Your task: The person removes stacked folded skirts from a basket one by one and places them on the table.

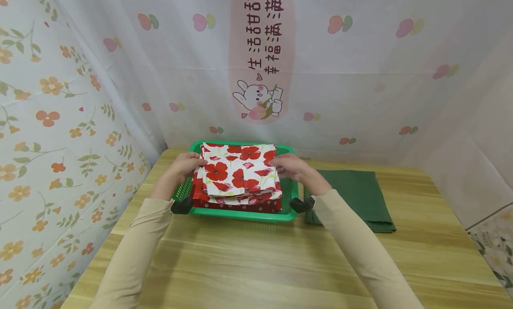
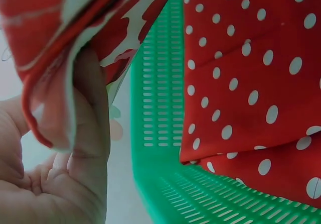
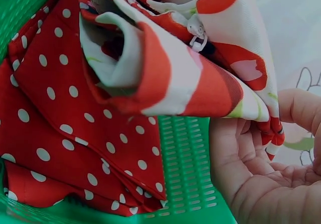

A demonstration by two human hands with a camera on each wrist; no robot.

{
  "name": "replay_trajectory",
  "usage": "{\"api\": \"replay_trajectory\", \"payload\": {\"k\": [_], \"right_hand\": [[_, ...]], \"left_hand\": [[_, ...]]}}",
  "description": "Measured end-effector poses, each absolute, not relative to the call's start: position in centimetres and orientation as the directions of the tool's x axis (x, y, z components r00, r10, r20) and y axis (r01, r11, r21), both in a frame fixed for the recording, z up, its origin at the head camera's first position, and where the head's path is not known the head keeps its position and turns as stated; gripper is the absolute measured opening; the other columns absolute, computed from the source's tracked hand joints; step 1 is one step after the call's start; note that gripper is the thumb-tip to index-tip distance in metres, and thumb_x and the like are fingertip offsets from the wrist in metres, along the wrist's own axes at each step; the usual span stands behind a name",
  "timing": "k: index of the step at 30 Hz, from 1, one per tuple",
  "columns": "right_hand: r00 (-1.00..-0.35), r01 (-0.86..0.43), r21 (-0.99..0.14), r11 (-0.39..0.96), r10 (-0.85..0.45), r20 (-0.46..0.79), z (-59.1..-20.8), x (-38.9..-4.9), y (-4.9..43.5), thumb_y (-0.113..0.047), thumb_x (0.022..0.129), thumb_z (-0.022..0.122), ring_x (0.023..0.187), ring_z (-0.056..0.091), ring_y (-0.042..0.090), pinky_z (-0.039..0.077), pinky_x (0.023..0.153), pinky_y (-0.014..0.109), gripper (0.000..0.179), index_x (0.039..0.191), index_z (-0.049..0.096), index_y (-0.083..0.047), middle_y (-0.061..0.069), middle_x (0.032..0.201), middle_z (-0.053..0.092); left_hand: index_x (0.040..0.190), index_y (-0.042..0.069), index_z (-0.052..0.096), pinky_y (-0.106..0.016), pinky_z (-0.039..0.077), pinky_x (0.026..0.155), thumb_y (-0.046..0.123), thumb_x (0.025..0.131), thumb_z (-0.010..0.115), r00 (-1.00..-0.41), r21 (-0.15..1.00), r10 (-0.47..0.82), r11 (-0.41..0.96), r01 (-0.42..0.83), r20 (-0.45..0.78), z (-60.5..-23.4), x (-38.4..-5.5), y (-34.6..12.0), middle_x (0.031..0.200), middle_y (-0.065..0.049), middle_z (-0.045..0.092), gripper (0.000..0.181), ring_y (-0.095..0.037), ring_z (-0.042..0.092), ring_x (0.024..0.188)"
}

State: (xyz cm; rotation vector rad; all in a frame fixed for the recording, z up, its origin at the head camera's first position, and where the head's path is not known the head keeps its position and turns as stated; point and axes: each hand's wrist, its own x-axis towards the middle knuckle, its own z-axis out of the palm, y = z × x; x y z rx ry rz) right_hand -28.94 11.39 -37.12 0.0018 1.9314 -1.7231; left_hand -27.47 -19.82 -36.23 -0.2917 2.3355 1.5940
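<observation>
Both hands hold a folded white cloth with red poppies (image 1: 224, 175) by its two sides, over a green plastic basket (image 1: 248, 216). My left hand (image 1: 186, 163) pinches the left edge, its layers between thumb and fingers in the left wrist view. At the opposite edge, my right hand (image 1: 294, 166) pinches a corner. The right wrist view shows a small white zipper pull (image 3: 197, 35) on the poppy cloth. Below it, inside the basket, lies a folded red cloth with white dots (image 2: 251, 83). In the wrist views the poppy cloth is raised above the dotted one.
A folded dark green cloth (image 1: 352, 193) lies on the wooden table (image 1: 240, 264), right of the basket. Black handles (image 1: 302, 205) stick out at the basket's near corners. A printed curtain (image 1: 340, 86) hangs behind the table, and a floral one (image 1: 52, 166) on the left.
</observation>
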Motion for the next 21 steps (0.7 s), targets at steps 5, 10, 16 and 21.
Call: {"api": "replay_trajectory", "payload": {"k": [5, 10, 16, 21], "right_hand": [[-0.841, 0.345, -0.928, 0.142, -0.392, -0.373, -36.7, -28.5, 11.9, -0.012, 0.094, 0.052, 0.079, 0.063, 0.014, 0.054, 0.075, 0.03, 0.046, 0.132, 0.038, 0.011, 0.007, 0.097, 0.062], [-0.841, 0.326, -0.937, 0.121, -0.416, -0.346, -36.3, -28.0, 12.4, -0.011, 0.095, 0.052, 0.078, 0.062, 0.013, 0.054, 0.075, 0.029, 0.047, 0.132, 0.036, 0.011, 0.006, 0.097, 0.061], [-0.842, 0.314, -0.946, 0.076, -0.439, -0.314, -35.9, -27.2, 13.0, -0.011, 0.096, 0.051, 0.081, 0.064, 0.014, 0.054, 0.077, 0.03, 0.046, 0.133, 0.034, 0.011, 0.006, 0.099, 0.061], [-0.84, 0.293, -0.955, 0.049, -0.465, -0.282, -35.4, -26.6, 13.1, -0.011, 0.097, 0.049, 0.085, 0.065, 0.014, 0.053, 0.081, 0.032, 0.045, 0.134, 0.034, 0.01, 0.005, 0.1, 0.062]], "left_hand": [[0.105, 0.001, 0.049, -0.023, 0.053, 0.07, 0.018, 0.094, 0.055, -0.939, 0.89, 0.016, 0.325, -0.32, -0.344, -35.9, -27.0, -19.8, 0.119, -0.018, 0.052, 0.021, -0.013, 0.058, 0.081], [0.102, 0.002, 0.049, -0.022, 0.053, 0.07, 0.018, 0.094, 0.055, -0.943, 0.909, 0.033, 0.28, -0.309, -0.331, -35.6, -26.6, -19.7, 0.116, -0.016, 0.052, 0.018, -0.011, 0.058, 0.079], [0.098, 0.003, 0.047, -0.022, 0.053, 0.07, 0.017, 0.094, 0.055, -0.944, 0.926, 0.067, 0.228, -0.301, -0.323, -35.2, -25.9, -19.6, 0.107, -0.011, 0.053, 0.016, -0.008, 0.059, 0.076], [0.104, 0.003, 0.048, -0.022, 0.053, 0.074, 0.018, 0.094, 0.055, -0.943, 0.936, 0.083, 0.18, -0.303, -0.321, -34.6, -25.4, -19.6, 0.116, -0.013, 0.05, 0.019, -0.009, 0.058, 0.083]]}}
